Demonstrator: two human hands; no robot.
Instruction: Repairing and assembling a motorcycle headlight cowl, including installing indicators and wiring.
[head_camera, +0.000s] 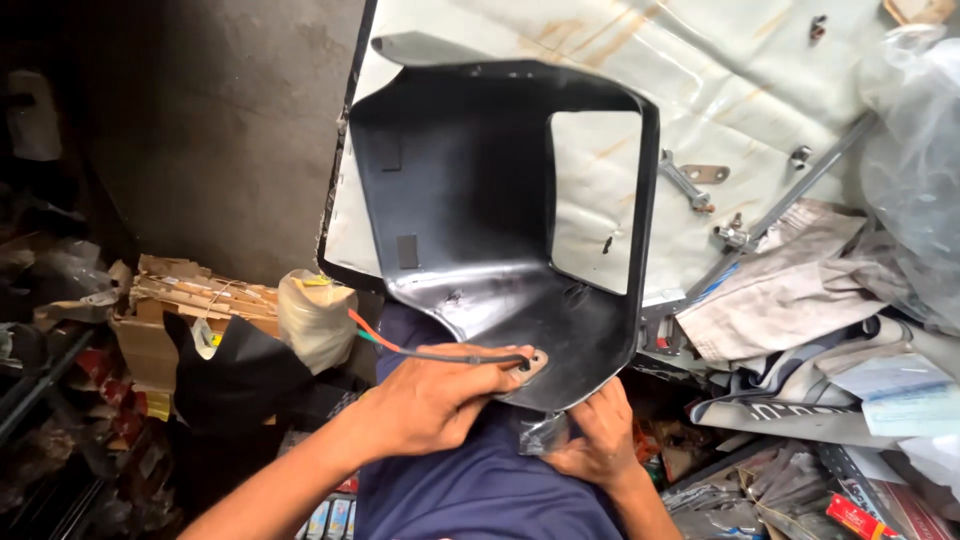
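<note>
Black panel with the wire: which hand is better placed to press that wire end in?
Left. The left hand already lies over the cable at the black panel edge, fingertips by its end. The right hand is below, apparently steadying the panel's underside.

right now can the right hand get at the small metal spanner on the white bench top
Probably yes. The right hand sits under the black plastic cowl's near edge; the metal spanner lies uncovered on the white bench top, beyond the cowl's right rim.

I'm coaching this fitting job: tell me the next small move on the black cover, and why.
Probably feed the cable further through the cover's lower edge: the left hand pinches it at the hole there, red and green leads trail outside, and the right hand steadies the edge beneath.
</note>
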